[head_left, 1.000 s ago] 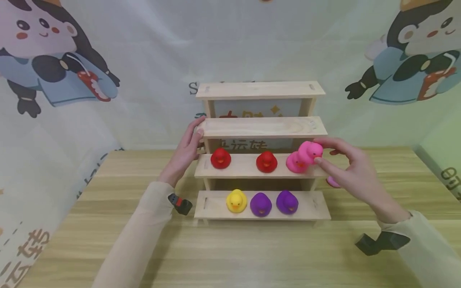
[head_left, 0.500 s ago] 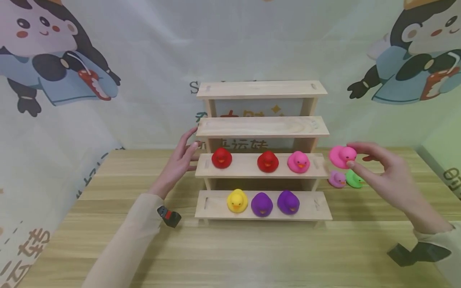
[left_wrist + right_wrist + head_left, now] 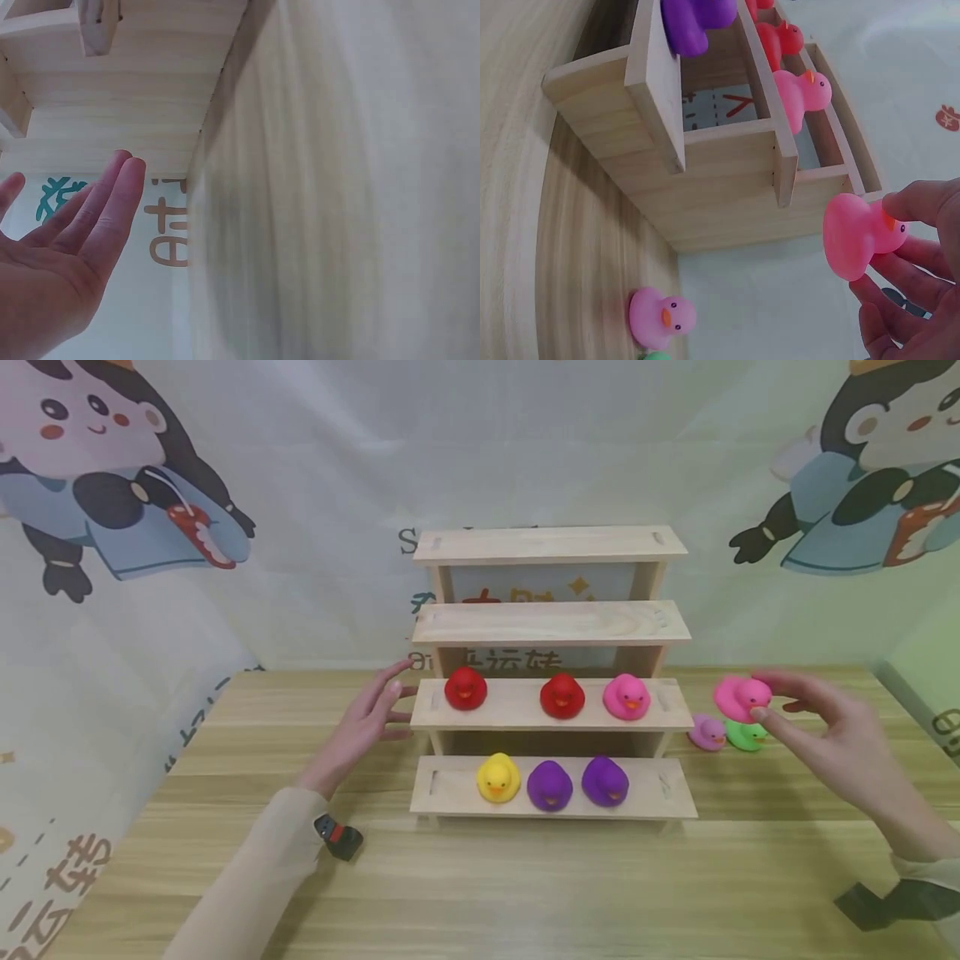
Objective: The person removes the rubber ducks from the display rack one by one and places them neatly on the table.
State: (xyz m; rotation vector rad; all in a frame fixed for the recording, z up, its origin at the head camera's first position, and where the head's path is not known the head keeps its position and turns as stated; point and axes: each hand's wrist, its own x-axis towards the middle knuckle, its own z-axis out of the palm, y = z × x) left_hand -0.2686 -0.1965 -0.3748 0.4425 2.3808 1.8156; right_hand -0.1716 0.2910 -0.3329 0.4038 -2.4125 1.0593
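My right hand (image 3: 847,739) pinches a pink rubber duck (image 3: 738,697) between thumb and fingers, in the air to the right of the wooden stepped shelf (image 3: 551,622). In the right wrist view that pink duck (image 3: 847,236) is tilted, apart from the shelf's side. Fingers extended, my left hand (image 3: 352,731) hovers by the shelf's left side and holds nothing; the left wrist view shows its straight fingers (image 3: 120,206). On the second tier from the bottom sit a red duck (image 3: 466,688), another red duck (image 3: 562,696) and a pink duck (image 3: 627,697).
The lowest tier carries a yellow duck (image 3: 498,778), a purple duck (image 3: 550,786) and another purple duck (image 3: 605,782). On the wood-grain table (image 3: 555,885), right of the shelf, lie a light purple-pink duck (image 3: 707,732) and a green duck (image 3: 745,735). A printed cloth (image 3: 330,527) hangs behind.
My right hand has carried its pink duck from beside the shelved pink duck out to the right and slightly down. My left hand has come off the shelf's left edge, moving left and down.
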